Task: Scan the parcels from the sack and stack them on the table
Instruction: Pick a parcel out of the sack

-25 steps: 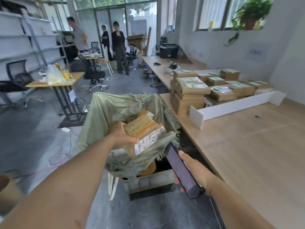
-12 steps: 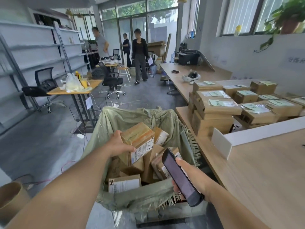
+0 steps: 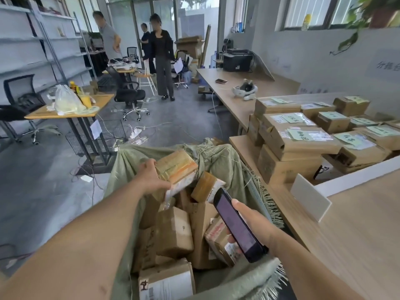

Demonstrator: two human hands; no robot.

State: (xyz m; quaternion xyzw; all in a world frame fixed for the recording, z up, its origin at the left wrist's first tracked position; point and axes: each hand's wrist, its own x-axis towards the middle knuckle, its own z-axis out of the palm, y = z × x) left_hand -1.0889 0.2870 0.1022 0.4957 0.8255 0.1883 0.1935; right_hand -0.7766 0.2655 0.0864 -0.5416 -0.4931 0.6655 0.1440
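- Parcels: one taped brown parcel (image 3: 176, 167) is up out of the green sack (image 3: 218, 156), gripped by the left hand (image 3: 151, 177) just above the sack's mouth. Plenty more boxes sit piled inside below it.
- Looks like we're at the scan step. The white label side of the held parcel faces down and toward 4 o'clock, right at the phone (image 3: 237, 225).
- Right hand (image 3: 252, 224) is wrapped around that phone, thumb along the near edge, screen up, top end aimed at 11 o'clock toward the label. Phone and parcel are near each other but not touching.
- Left arm is stretched out long from the lower left, wrist bent a bit, fingers clamped on the parcel's near end, so the box tilts with the far end higher.
- Next move, I'd guess: get the barcode square to the phone's camera, then swing the parcel over to 2 o'clock where the scanned stack (image 3: 290, 152) already sits on the tabletop (image 3: 357, 230).
- Only snag I can see is the glossy tape; glare might mess with the read.
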